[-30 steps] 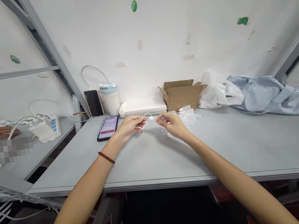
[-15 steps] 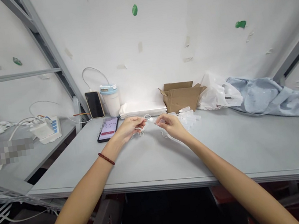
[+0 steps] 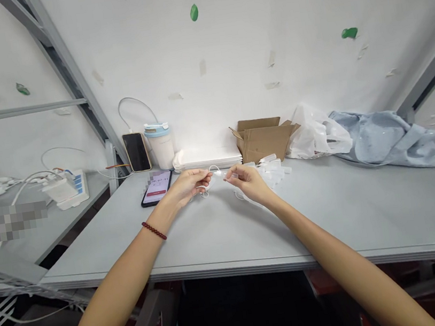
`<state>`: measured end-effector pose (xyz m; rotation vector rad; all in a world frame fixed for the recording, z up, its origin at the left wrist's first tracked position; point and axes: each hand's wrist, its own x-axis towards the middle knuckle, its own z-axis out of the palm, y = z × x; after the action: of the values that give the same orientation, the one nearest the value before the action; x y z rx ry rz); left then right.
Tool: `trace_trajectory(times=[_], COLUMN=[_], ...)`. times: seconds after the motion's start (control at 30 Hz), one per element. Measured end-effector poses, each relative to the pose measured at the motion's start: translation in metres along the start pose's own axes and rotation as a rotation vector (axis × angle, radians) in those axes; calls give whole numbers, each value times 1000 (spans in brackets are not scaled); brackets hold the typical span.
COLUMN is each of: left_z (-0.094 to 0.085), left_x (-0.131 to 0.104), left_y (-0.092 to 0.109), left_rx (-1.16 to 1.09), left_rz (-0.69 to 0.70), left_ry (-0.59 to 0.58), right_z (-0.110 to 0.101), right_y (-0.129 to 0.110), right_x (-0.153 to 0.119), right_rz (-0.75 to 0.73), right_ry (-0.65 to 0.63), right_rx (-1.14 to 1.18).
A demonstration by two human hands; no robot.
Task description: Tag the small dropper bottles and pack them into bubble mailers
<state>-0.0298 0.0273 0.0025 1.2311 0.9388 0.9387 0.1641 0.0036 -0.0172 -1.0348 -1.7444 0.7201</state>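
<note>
My left hand [image 3: 192, 181] pinches a thin white cord [image 3: 214, 166], which loops up between the two hands. A small white piece [image 3: 219, 174] shows on the cord in the gap between my fingertips. My right hand [image 3: 246, 180] is closed in a pinch just right of that piece; whatever lies between its fingertips is too small to make out. More white cord [image 3: 205, 194] hangs below my left hand. Behind and beside my right hand lies a pile of whitish translucent pieces [image 3: 274, 171], with a thin strand [image 3: 239, 195] near its palm.
Along the wall stand a phone [image 3: 137, 151], a lidded cup [image 3: 160, 145], a white stack [image 3: 208, 157], an open cardboard box [image 3: 265, 143], a plastic bag [image 3: 314, 136] and blue cloth [image 3: 386, 136]. Another phone [image 3: 156, 188] lies flat on the grey table [image 3: 228, 237].
Both hands hold nearly the same pose, the fingertips still close together over the cord. The whole view has shifted very slightly.
</note>
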Motion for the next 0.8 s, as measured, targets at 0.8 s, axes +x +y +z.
trace_trajectory(times=[0.8], left_z=[0], left_x=[6], left_y=[-15], left_rx=[337], left_rz=[118], left_ry=[-72], right_z=[-6], right_y=[2], right_x=[-6], right_rz=[-17], right_ry=[-79], right_rx=[-176])
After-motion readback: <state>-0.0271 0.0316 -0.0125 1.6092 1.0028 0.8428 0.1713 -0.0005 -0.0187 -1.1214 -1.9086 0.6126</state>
